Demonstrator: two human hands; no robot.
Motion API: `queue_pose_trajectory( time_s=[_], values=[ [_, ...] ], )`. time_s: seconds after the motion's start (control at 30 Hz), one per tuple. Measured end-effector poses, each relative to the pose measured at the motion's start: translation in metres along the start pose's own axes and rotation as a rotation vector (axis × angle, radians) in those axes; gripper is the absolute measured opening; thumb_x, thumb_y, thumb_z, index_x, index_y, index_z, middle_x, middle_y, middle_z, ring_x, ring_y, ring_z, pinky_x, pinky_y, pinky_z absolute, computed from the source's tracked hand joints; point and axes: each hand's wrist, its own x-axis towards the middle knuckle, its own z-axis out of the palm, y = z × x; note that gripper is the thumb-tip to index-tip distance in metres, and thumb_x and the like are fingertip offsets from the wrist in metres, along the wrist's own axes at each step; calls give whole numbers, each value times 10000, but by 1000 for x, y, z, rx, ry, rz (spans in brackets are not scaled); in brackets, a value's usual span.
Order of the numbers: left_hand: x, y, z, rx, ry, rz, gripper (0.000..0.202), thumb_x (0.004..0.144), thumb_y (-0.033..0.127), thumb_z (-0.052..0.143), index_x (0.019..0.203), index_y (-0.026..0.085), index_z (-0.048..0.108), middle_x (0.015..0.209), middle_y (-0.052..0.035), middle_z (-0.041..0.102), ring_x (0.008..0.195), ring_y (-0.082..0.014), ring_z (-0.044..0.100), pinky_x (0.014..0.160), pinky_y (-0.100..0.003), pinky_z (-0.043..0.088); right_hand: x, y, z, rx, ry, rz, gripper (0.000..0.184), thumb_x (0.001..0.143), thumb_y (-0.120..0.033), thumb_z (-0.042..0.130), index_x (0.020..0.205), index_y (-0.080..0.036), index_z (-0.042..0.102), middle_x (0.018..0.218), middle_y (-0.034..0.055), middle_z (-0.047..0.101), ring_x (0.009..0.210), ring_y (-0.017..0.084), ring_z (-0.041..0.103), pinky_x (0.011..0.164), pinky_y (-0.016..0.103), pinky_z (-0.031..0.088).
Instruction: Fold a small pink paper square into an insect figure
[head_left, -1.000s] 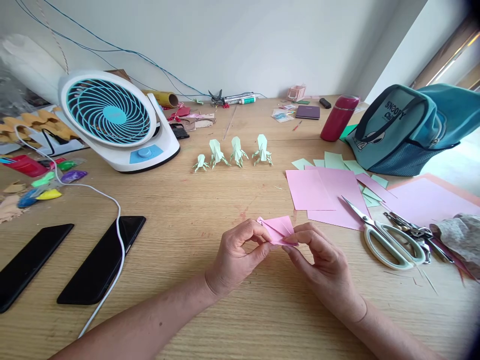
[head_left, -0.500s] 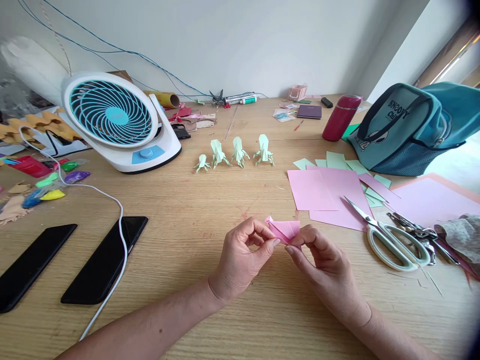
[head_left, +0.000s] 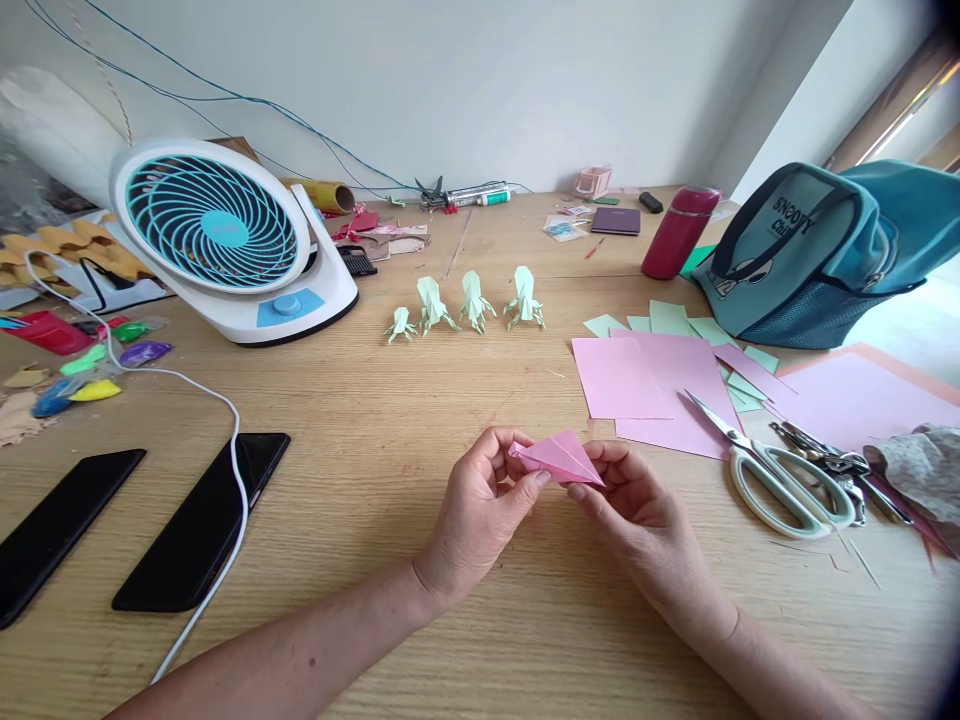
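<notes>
A small folded pink paper piece (head_left: pixel 556 456) sits between both hands, just above the wooden table (head_left: pixel 390 420). My left hand (head_left: pixel 480 510) pinches its left end with thumb and fingers. My right hand (head_left: pixel 637 515) grips its right edge from below. Pink paper sheets (head_left: pixel 645 385) lie on the table to the right of my hands, and white-handled scissors (head_left: pixel 780 480) rest on their edge. Several pale green folded paper figures (head_left: pixel 472 303) stand in a row beyond my hands.
A white and blue desk fan (head_left: pixel 217 235) stands at the back left. Two black phones (head_left: pixel 142 525) lie at front left, one with a white cable. A teal bag (head_left: pixel 817 255) and red bottle (head_left: pixel 679 235) stand at the right. Keys (head_left: pixel 832 465) lie by the scissors.
The pink piece has been turned and flattened into a pointed shape between my fingers. Both hands stay in about the same place.
</notes>
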Motion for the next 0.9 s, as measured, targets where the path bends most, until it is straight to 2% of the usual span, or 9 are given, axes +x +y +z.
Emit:
queue_pose_trajectory(
  time_s=[0.13,0.27,0.37,0.43,0.5,0.6,0.73,0.8,0.9],
  values=[
    [2,0,-3,127,-62,5,127,887,236,636,981,170,580,869,-10,625,709,-95,535,566,-180,444,1,-1,-3,-80,-18,-28,220,947,-311,634,1152,-276,562,1072,46,649,979,180,641,884,335,545],
    [4,2,-9,264,-116,-8,204,885,217,626,1079,197,564,854,12,620,708,-99,542,630,-213,454,5,-11,-11,-425,-27,-165,325,915,-262,663,1213,-261,535,1083,55,619,982,200,599,856,358,516],
    [4,9,-12,353,-159,-62,293,868,194,639,1126,212,502,817,36,608,675,-99,538,644,-231,453,5,-22,-16,-662,-87,-330,146,940,-198,612,1080,-237,607,992,48,585,912,194,559,792,347,490],
    [3,16,-12,438,-191,-112,306,845,145,640,1089,216,469,793,48,605,668,-100,543,647,-233,446,1,-27,-18,-714,-156,-353,109,962,-149,558,1002,-227,623,931,43,562,855,180,555,716,320,483],
    [1,22,-11,523,-221,-151,298,838,113,621,1045,221,436,773,56,600,673,-105,550,652,-239,437,-5,-29,-21,-781,-200,-363,140,966,-122,539,1014,-219,628,977,61,555,868,181,562,699,318,487],
    [-1,27,-11,600,-301,-198,275,848,137,606,1005,232,402,733,65,591,662,-120,563,623,-246,424,-15,-29,-26,-912,-211,-421,183,945,-109,579,1079,-217,640,1111,99,549,981,214,565,785,365,499],
    [-4,26,-12,655,-400,-251,214,856,187,607,930,234,411,734,60,616,678,-132,599,595,-238,415,-21,-28,-30,-830,-391,-331,167,971,-107,544,1052,-214,644,1064,82,601,931,184,592,767,331,507],
    [-6,26,-12,721,-440,-219,176,866,189,609,900,229,441,736,60,624,678,-128,603,590,-232,403,-21,-27,-30,-781,-465,-272,150,992,-131,526,1042,-210,644,1015,70,632,887,174,603,757,326,504],
    [-8,29,-12,929,-496,-142,77,906,215,599,889,215,523,719,47,623,643,-130,586,583,-243,377,-19,-21,-30,-780,-503,-271,131,996,-161,538,1006,-212,659,979,59,668,892,186,612,798,356,495]
  ],
)
